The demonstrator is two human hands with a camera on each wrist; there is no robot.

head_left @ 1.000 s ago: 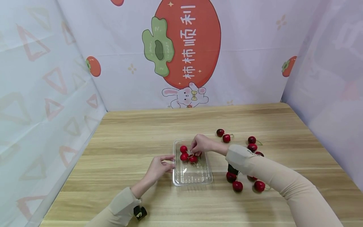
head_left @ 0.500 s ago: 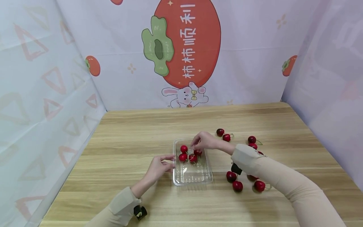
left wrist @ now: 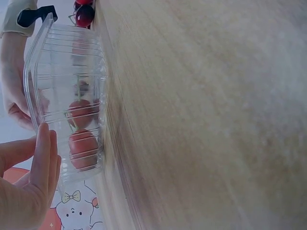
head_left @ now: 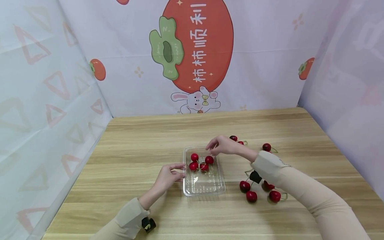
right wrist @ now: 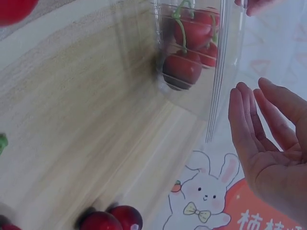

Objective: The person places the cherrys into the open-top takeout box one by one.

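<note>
A clear plastic tray (head_left: 204, 190) stands on the wooden table with several red cherries (head_left: 193, 166) at its far end. My left hand (head_left: 166, 178) rests its fairly straight fingers against the tray's left rim, also visible in the left wrist view beside the ribbed wall. Above the tray's far right corner is my right hand (head_left: 223, 145), raised slightly and holding nothing. The right wrist view shows its fingers (right wrist: 243, 117) apart from the thumb, just outside the tray.
Loose stemmed cherries (head_left: 251, 196) lie on the table right of the tray, some partly hidden by the right sleeve (head_left: 288, 180). Others (head_left: 233, 138) sit farther back behind the right hand. A printed cloth (head_left: 255, 66) hangs along the table's back edge.
My right hand has let go of a cherry in the tray, then lifted and drawn back to the right. The left hand and tray have stayed put.
</note>
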